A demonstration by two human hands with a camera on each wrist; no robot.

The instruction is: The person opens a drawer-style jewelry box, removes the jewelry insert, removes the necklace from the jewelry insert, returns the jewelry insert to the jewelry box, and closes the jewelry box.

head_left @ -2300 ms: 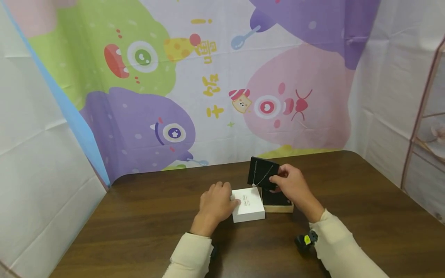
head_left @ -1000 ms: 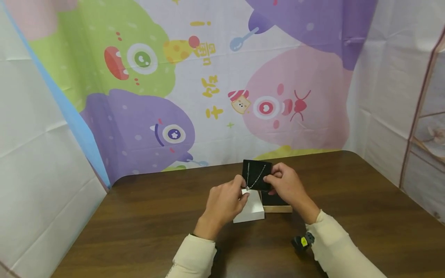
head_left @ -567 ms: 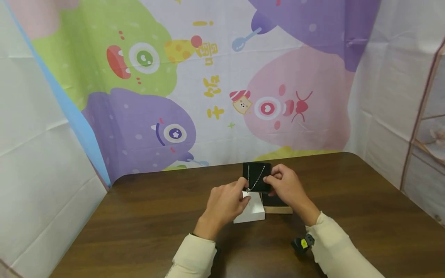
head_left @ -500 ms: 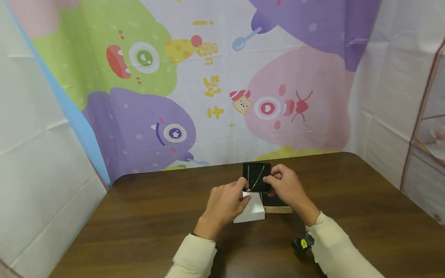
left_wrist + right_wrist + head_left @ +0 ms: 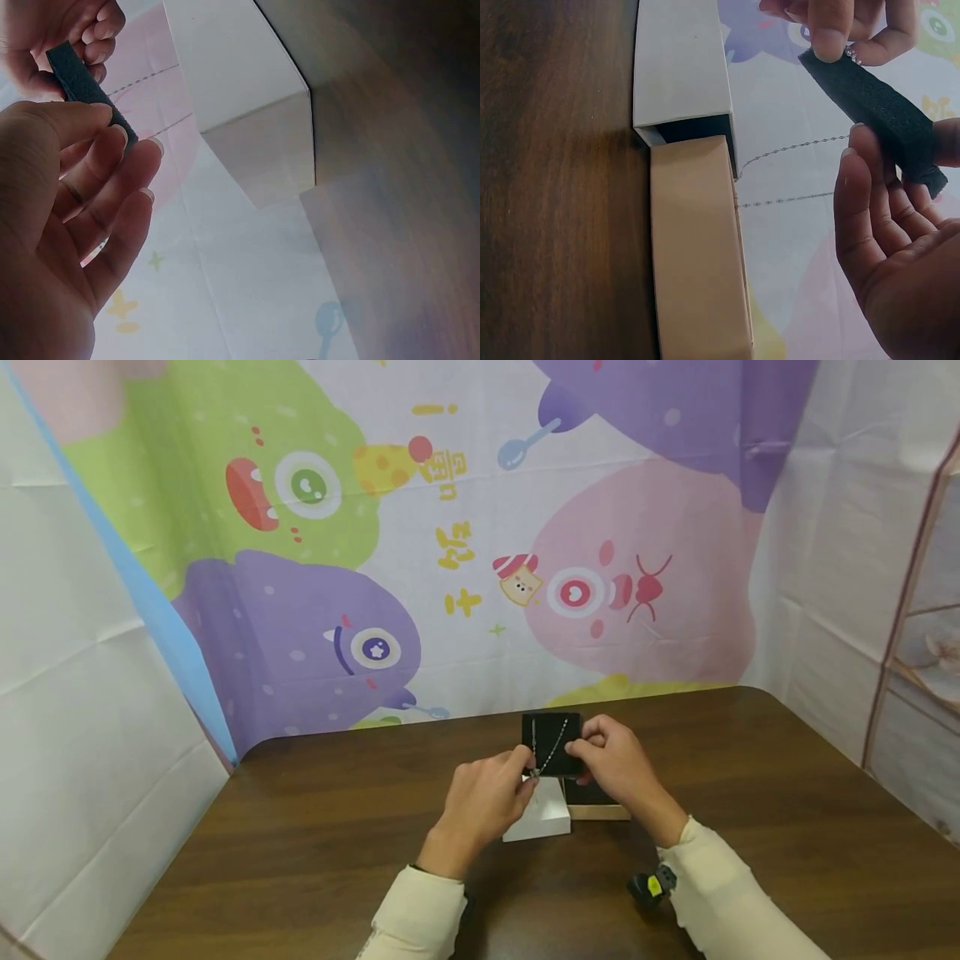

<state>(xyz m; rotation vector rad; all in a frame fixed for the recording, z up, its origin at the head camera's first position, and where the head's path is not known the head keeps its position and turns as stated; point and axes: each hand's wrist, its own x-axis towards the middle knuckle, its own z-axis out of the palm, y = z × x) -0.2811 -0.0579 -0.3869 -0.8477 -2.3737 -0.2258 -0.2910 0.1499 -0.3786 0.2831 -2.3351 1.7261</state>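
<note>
My right hand point(image 5: 622, 764) grips the right edge of a black necklace pad point(image 5: 551, 735), thumb on its face. A thin silver chain necklace point(image 5: 787, 199) hangs across the pad in a V, and its loose strands dangle behind in the right wrist view. At the pad's lower left corner my left hand point(image 5: 480, 793) pinches the edge between thumb and fingers. The small sparkling pendant point(image 5: 853, 55) sits right at those fingertips; whether they hold it too, I cannot tell. Below the pad is a white box lid point(image 5: 543, 822), partly covered by my left hand.
A tan box base point(image 5: 600, 812) with a black inside stands against the lid's right side, on the dark wooden table point(image 5: 300, 860). A cartoon-printed cloth point(image 5: 480, 677) hangs behind the table's far edge. White cloth walls flank both sides.
My left hand has left the white lid and moved up and right to pinch the pad's corner. The pad has shifted slightly left and down. Over the last second, little has moved.
</note>
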